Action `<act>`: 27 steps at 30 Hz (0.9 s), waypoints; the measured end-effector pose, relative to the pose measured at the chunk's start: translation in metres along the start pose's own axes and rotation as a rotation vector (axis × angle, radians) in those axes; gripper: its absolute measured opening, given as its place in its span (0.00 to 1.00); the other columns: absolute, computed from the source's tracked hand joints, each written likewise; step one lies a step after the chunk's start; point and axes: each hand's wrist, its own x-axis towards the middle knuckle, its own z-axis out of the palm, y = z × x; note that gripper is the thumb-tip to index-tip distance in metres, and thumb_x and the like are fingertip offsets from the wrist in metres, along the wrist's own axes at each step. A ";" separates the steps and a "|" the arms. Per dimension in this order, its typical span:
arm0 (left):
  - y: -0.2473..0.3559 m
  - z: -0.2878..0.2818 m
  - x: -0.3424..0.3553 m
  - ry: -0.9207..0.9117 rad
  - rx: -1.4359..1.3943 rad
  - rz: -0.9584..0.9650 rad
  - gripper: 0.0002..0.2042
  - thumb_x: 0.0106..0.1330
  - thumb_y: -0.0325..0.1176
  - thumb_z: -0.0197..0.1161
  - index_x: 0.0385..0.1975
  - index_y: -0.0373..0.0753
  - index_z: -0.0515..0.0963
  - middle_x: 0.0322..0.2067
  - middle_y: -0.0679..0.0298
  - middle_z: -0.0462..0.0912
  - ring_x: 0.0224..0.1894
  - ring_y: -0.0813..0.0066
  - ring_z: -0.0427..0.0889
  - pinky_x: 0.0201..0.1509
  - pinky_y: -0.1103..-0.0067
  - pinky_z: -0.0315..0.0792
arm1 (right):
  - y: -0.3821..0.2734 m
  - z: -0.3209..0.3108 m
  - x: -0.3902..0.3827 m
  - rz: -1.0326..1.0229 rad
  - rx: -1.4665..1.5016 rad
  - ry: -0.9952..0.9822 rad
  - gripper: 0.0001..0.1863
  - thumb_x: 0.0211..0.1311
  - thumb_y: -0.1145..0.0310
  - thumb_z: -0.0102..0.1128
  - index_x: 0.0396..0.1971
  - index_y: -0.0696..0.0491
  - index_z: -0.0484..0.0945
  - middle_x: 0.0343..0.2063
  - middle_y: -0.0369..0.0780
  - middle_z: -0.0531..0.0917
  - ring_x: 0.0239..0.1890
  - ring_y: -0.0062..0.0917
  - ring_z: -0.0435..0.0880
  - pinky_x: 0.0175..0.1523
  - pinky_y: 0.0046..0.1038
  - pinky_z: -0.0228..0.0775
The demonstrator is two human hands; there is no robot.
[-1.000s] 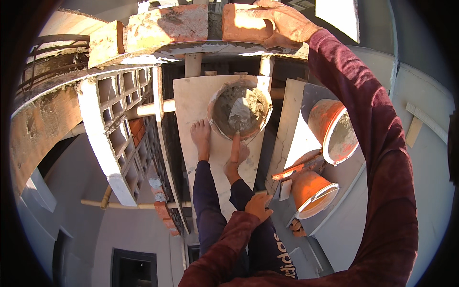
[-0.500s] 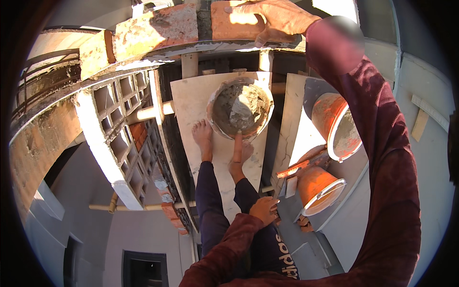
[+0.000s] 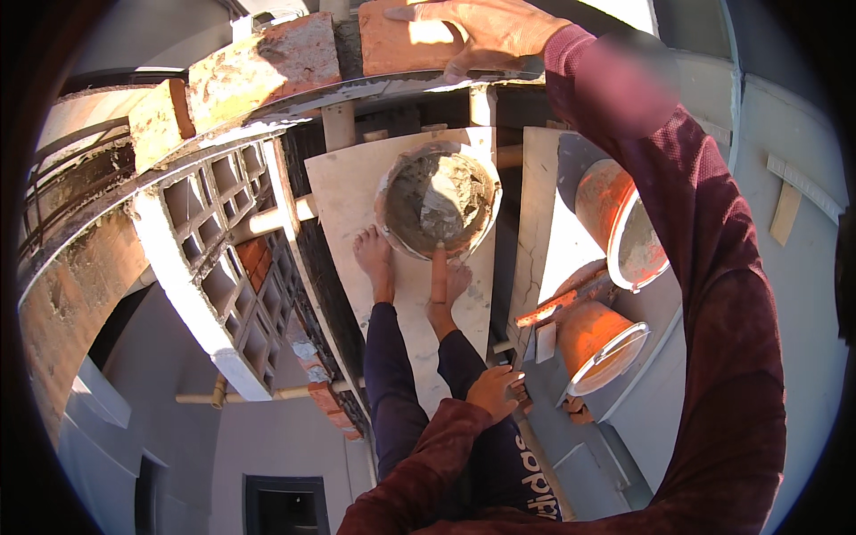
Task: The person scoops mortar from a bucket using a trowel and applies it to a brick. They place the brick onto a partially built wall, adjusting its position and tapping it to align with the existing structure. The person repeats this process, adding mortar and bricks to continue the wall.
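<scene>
My right hand [image 3: 495, 31] grips an orange brick [image 3: 401, 40] on the curved ledge at the top, thumb down its near face and fingers along its upper side. To its left, a grey mortar joint [image 3: 349, 49] separates it from a mortar-smeared brick [image 3: 263, 71]. My left hand [image 3: 493, 394] lies by my right knee with curled fingers; what they hold, if anything, is hidden. Between my bare feet and the ledge stands a bucket [image 3: 385, 209] of wet mortar [image 3: 464, 183]. A trowel's wooden handle [image 3: 440, 276] sticks out over its near rim, the blade in the mortar.
My feet are on a pale board [image 3: 343, 192] raised above the floor. At right are two orange buckets [image 3: 602, 196] [image 3: 593, 334], lying tilted, and an orange-stained bar [image 3: 557, 308]. A white lattice block panel [image 3: 201, 294] and bamboo poles [image 3: 290, 214] stand at left.
The whole view has shifted slightly, so the ledge and bricks sit a little further left and higher. My right hand stays on the brick; my left hand has hardly moved.
</scene>
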 end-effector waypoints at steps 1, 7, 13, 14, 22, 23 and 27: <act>-0.001 0.001 0.001 -0.002 0.010 0.011 0.31 0.55 0.36 0.71 0.63 0.45 0.74 0.66 0.51 0.71 0.68 0.51 0.67 0.74 0.66 0.61 | 0.003 0.001 -0.002 -0.023 -0.002 0.020 0.31 0.39 0.57 0.82 0.46 0.53 0.81 0.55 0.48 0.75 0.58 0.46 0.74 0.63 0.42 0.68; 0.006 -0.003 0.002 -0.016 -0.018 -0.015 0.30 0.55 0.36 0.71 0.62 0.45 0.75 0.66 0.52 0.71 0.68 0.52 0.67 0.74 0.66 0.61 | -0.008 -0.007 0.005 0.107 0.030 -0.169 0.32 0.47 0.56 0.78 0.51 0.54 0.77 0.56 0.51 0.73 0.60 0.46 0.73 0.64 0.43 0.66; 0.020 -0.035 -0.007 0.089 -0.173 0.037 0.25 0.60 0.35 0.69 0.59 0.40 0.76 0.62 0.52 0.75 0.64 0.55 0.73 0.69 0.68 0.67 | -0.025 -0.010 -0.021 0.286 0.057 0.324 0.38 0.51 0.54 0.76 0.60 0.52 0.71 0.57 0.50 0.73 0.61 0.46 0.71 0.65 0.43 0.65; 0.019 -0.045 -0.008 0.137 -0.228 0.055 0.24 0.62 0.35 0.68 0.58 0.39 0.77 0.61 0.52 0.76 0.63 0.56 0.75 0.68 0.69 0.68 | -0.031 -0.014 -0.030 0.318 0.050 0.419 0.38 0.51 0.54 0.75 0.61 0.52 0.70 0.57 0.50 0.73 0.61 0.46 0.71 0.65 0.43 0.65; 0.166 -0.388 0.075 1.029 1.001 0.604 0.30 0.60 0.38 0.73 0.65 0.48 0.73 0.63 0.51 0.70 0.65 0.49 0.68 0.69 0.61 0.63 | -0.283 0.179 -0.147 1.250 0.759 -0.170 0.32 0.70 0.51 0.51 0.65 0.56 0.64 0.45 0.55 0.83 0.47 0.50 0.84 0.53 0.48 0.73; 0.176 -0.431 0.088 1.031 1.064 0.638 0.31 0.64 0.45 0.70 0.68 0.53 0.70 0.66 0.50 0.67 0.67 0.45 0.65 0.70 0.60 0.62 | -0.305 0.198 -0.138 1.253 0.723 -0.193 0.34 0.70 0.50 0.51 0.67 0.56 0.61 0.47 0.56 0.82 0.48 0.51 0.84 0.54 0.47 0.73; 0.201 -0.508 0.129 0.725 1.243 0.401 0.33 0.68 0.55 0.63 0.71 0.56 0.66 0.63 0.51 0.74 0.66 0.51 0.70 0.68 0.63 0.66 | -0.336 0.257 -0.123 1.436 0.931 -0.097 0.42 0.65 0.47 0.56 0.71 0.54 0.54 0.54 0.63 0.76 0.57 0.59 0.76 0.66 0.51 0.60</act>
